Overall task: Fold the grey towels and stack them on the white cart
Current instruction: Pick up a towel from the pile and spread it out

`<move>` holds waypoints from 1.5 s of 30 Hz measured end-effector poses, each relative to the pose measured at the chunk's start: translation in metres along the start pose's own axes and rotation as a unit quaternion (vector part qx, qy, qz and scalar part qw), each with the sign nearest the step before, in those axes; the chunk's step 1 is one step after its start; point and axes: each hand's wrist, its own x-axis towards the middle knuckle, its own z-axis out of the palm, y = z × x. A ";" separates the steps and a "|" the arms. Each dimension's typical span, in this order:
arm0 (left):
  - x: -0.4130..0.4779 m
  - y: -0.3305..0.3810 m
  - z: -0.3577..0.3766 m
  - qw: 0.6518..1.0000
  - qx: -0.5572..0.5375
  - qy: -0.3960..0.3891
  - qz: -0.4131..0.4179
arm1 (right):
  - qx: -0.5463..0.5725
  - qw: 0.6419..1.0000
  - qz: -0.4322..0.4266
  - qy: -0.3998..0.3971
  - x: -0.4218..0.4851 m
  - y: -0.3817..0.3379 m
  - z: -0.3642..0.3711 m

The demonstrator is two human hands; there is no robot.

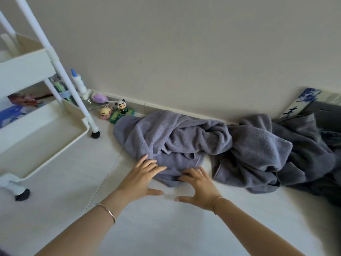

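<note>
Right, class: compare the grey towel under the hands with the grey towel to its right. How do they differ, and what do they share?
1. The left towel looks lighter, bluish grey; the right towel looks darker.
2. The left hand and right hand rest spread fingers on the left towel's near edge; the right towel is untouched.
3. The left towel lies nearer the white cart.

Both lie crumpled and unfolded on the floor by the wall.

Grey towels (177,143): crumpled heap on floor against wall, unfolded, near edge under both hands' fingertips. White cart (42,130): upright, left of the hands, lower tray bare
</note>
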 end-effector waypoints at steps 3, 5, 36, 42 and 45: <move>-0.004 0.005 -0.004 0.999 -0.008 0.025 0.031 | 0.066 0.998 0.006 0.022 -0.004 -0.004 0.003; -0.005 0.013 -0.010 0.998 -0.032 0.031 0.038 | 0.104 0.994 0.002 0.016 -0.008 -0.007 0.000; 0.129 0.207 -0.300 0.816 -0.578 0.004 -0.021 | 0.456 0.860 0.135 0.186 -0.171 -0.073 -0.355; 0.128 0.230 -0.139 0.830 -0.540 -0.034 -0.133 | 0.444 0.812 0.352 0.141 -0.198 0.001 -0.213; 0.119 0.226 -0.093 0.854 -0.494 -0.013 -0.166 | 0.437 0.776 0.426 0.160 -0.214 0.034 -0.156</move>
